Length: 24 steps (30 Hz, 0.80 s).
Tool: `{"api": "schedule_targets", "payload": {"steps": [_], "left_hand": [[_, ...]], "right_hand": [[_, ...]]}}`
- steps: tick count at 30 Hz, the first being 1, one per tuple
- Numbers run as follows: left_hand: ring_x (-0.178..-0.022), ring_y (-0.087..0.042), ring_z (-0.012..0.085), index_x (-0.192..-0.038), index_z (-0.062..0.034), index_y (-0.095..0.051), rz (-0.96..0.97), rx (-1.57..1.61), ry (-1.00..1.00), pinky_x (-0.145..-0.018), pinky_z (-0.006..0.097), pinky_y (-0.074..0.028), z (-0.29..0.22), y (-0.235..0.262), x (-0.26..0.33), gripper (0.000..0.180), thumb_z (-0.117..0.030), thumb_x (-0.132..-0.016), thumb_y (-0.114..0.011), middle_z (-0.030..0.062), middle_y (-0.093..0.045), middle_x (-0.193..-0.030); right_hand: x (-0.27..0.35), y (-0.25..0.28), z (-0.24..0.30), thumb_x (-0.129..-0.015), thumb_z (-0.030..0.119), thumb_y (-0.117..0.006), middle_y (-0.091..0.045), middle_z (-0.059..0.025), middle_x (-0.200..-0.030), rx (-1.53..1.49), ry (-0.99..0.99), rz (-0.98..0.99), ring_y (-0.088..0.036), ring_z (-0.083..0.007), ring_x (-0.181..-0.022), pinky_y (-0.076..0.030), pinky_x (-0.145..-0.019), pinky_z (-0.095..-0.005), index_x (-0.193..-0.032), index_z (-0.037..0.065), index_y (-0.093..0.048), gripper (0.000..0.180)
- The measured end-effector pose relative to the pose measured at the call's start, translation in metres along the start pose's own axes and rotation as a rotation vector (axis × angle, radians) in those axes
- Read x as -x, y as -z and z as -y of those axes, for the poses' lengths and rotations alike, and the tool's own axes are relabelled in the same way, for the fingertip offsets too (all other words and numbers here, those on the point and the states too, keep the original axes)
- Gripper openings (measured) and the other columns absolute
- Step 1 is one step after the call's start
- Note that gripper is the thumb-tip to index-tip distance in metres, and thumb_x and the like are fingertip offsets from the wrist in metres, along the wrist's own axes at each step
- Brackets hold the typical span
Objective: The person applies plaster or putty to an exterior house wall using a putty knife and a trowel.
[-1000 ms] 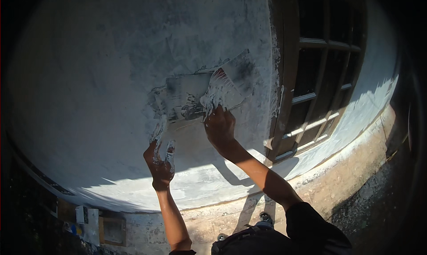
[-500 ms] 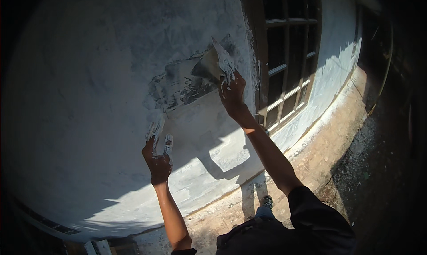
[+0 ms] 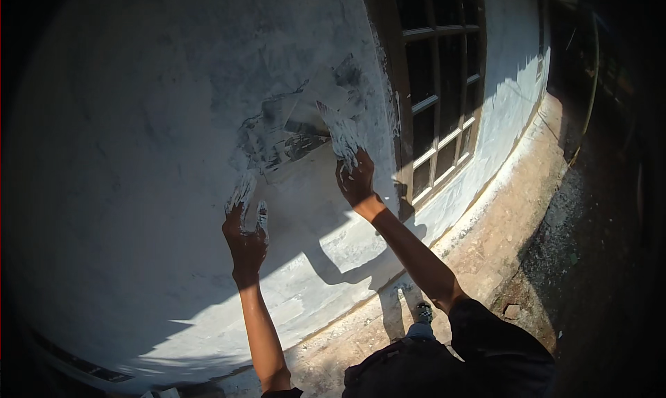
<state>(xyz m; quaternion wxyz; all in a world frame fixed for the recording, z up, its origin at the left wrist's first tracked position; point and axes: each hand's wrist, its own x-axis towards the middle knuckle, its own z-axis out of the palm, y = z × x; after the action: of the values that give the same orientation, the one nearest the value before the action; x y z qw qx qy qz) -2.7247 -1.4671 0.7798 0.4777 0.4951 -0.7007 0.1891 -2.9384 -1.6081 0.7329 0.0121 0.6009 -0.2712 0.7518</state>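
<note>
Two hands at a white wall.
The right hand [image 3: 357, 181] grips a putty-smeared trowel [image 3: 338, 129] pressed to the wet grey patch [image 3: 277, 136] beside the window [image 3: 440, 86]; the left hand [image 3: 244, 240] clasps a smaller scraper [image 3: 243, 193] below.

Two bare hands, left [image 3: 245, 240] at seven o'clock and right [image 3: 356, 181] near centre. Two flat putty-smeared metal scraper blades [image 3: 341, 136], one per hand. One dark-framed barred window [image 3: 436, 86] at one o'clock. One grey plastered wall [image 3: 139, 120].
</note>
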Motion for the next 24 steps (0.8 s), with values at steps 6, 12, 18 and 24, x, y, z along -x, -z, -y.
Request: {"api": "schedule_targets", "payload": {"steps": [6,12,18,24], "left_hand": [[-0.099,-0.050,0.0321,-0.112,0.0032,-0.046,0.011,0.115,0.009,-0.089,0.041,-0.038,-0.020,0.011,-0.005,0.043,0.006,-0.070,-0.052,0.0203,-0.049,-0.105],[-0.097,-0.051,0.0327,-0.110,0.0056,-0.046,0.077,0.093,0.080,-0.089,0.041,-0.039,-0.024,0.010,-0.006,0.043,0.009,-0.067,-0.046,0.0208,-0.051,-0.103],[-0.109,-0.043,0.0299,-0.118,0.0022,-0.040,0.140,0.080,0.136,-0.092,0.039,-0.037,0.001,0.023,0.004,0.054,0.012,-0.066,-0.048,0.0180,-0.041,-0.112],[-0.106,-0.046,0.0302,-0.114,0.0044,-0.044,0.071,0.041,0.031,-0.091,0.039,-0.038,-0.008,0.018,0.002,0.046,0.010,-0.068,-0.051,0.0195,-0.046,-0.110]], "right_hand": [[-0.014,-0.014,-0.007,-0.071,-0.003,-0.050,-0.051,-0.0210,-0.075,0.312,-0.260,0.036,-0.048,-0.0384,-0.075,-0.039,-0.064,-0.0412,-0.085,-0.006,-0.052,0.014],[0.031,-0.058,0.048,-0.073,0.001,-0.051,-0.052,-0.0208,-0.084,0.385,-0.137,0.118,-0.051,-0.0371,-0.077,-0.042,-0.069,-0.0421,-0.090,-0.005,-0.051,0.018],[0.025,-0.010,0.044,-0.069,-0.006,-0.051,-0.055,-0.0189,-0.084,0.123,-0.076,0.103,-0.054,-0.0326,-0.073,-0.045,-0.064,-0.0348,-0.089,-0.006,-0.055,0.020],[-0.030,0.012,-0.001,-0.069,-0.007,-0.047,-0.049,-0.0164,-0.070,0.415,0.029,-0.019,-0.051,-0.0302,-0.072,-0.042,-0.065,-0.0360,-0.070,-0.006,-0.051,0.004]]}}
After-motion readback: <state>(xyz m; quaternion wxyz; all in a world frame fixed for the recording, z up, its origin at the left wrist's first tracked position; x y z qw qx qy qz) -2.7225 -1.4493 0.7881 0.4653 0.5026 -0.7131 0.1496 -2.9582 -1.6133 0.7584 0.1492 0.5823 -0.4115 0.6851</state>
